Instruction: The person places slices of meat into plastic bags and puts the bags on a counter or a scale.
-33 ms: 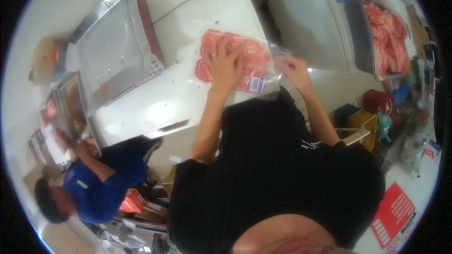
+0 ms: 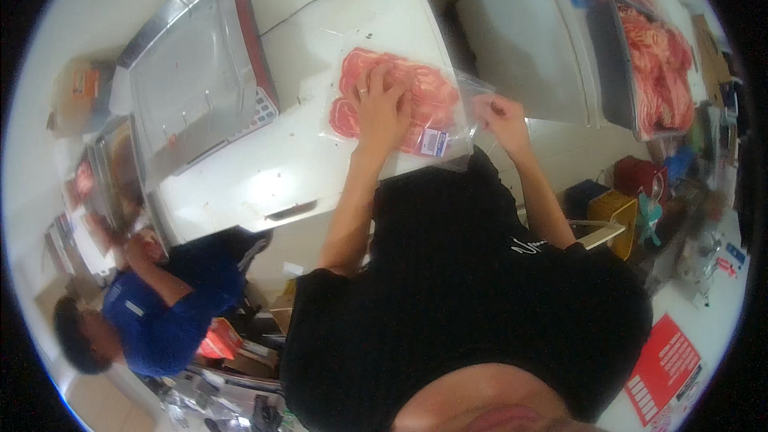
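The left hand [image 2: 382, 108] lies palm down with fingers spread, flat on top of the packet and gripping nothing; the right hand [image 2: 500, 116] has its thumb and fingertips closed on the loose end of the clear plastic bag [image 2: 470, 94]. Between them, the thin-cut raw meat slices [image 2: 432, 96] already lie inside, so the filling looks done, and a small white-and-blue label [image 2: 434, 142] sits on the near right corner. What seems left is the slack end at the right, which appears not yet closed, though the film is too clear and blurred to be certain whether any seal exists. The meat is pink-red with pale streaks of fat, arranged in overlapping rounds that make a flat, fairly even layer, with a margin of empty film around it. The packet rests near the right edge of a white freezer-like counter [image 2: 240, 184], close to the person's body. Farther left on it stands a shallow metal tray [image 2: 192, 72] beside a keypad [image 2: 262, 110], probably a scale's. Well to the right, a dark tray [image 2: 620, 64] holds more loose slices [image 2: 660, 72]. At far left, a co-worker in blue [image 2: 172, 312] reaches toward another tray [image 2: 148, 168].
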A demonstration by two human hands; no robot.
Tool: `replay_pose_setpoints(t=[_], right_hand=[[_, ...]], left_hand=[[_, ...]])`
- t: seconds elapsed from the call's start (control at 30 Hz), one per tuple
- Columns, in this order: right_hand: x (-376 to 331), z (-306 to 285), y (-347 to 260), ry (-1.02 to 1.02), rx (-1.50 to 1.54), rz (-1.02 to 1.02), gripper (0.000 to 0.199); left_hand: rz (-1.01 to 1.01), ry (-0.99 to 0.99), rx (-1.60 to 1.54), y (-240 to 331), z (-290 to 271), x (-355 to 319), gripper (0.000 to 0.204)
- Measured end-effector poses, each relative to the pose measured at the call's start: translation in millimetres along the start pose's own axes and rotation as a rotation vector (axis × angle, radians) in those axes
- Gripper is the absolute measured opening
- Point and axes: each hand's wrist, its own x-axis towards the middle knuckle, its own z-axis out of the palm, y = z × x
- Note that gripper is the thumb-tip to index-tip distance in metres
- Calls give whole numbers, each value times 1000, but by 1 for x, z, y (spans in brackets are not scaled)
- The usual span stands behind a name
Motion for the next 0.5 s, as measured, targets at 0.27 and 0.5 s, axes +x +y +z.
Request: replay_pose_setpoints(t=[0.27, 0.5], right_hand=[[26, -50, -31, 302, -209, -272, 18], [50, 32, -131, -79, -389, -942, 27]], left_hand=[[-508, 98, -582, -3, -66, -40, 22], [-895, -479, -676, 10, -50, -116, 43]])
